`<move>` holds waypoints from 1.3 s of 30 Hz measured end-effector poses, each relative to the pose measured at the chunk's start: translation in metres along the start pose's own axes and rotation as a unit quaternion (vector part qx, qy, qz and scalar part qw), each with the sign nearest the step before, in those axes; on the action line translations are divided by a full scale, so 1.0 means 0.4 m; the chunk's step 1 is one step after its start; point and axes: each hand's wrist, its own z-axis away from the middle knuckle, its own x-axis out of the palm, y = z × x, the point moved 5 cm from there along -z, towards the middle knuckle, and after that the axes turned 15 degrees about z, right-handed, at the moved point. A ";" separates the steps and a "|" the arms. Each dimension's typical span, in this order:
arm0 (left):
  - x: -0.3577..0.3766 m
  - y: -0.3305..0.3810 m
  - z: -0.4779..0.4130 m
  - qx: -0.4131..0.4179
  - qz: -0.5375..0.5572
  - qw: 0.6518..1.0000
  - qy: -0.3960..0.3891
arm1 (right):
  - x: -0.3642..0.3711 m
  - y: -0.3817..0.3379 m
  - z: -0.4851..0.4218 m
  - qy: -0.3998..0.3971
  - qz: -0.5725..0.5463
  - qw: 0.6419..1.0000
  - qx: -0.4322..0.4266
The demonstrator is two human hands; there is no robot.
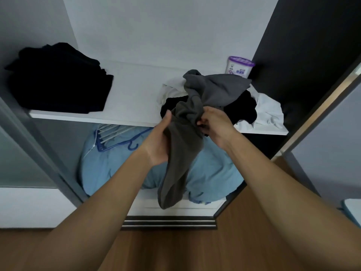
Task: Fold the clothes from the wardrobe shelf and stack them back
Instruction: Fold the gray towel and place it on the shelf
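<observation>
**Both hands on grey garment at shelf edge**

From my feed: L hand [159, 142] is wrapped round the grey garment [183, 145] from its 9 o'clock side, thumb up along the cloth, fingers hidden behind it. R hand [214, 124] is at 3 o'clock of the same bunch, fingers curled in, pinching a fold. The hands are close together with the cloth between them.

The garment's top end lies on the loose pile at 12 o'clock of the hands. Its lower end hangs free toward 6 o'clock, below the shelf [125, 90] front.

In the pile under it, a black garment [242, 110] and a white garment [269, 112] sit crumpled at the R end of the shelf, at approx 2 o'clock of the grip. A purple-lidded tub [240, 67] stands upright behind the pile at 1 o'clock, label unreadable.

At 10 o'clock, well apart on the same shelf, is a folded black stack [58, 79].

Below the shelf, behind the hanging cloth, there's a blue fabric bundle [213, 173]. Hangers [113, 133] rest on its top at 9 o'clock of the grip.

Wood floor [195, 251] at 6 o'clock, with the door track [170, 222] between it and the wardrobe.
</observation>
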 end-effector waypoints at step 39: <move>-0.301 -0.040 0.298 -0.081 -0.072 0.986 0.129 | 0.117 0.310 0.424 0.028 -0.077 0.997 0.015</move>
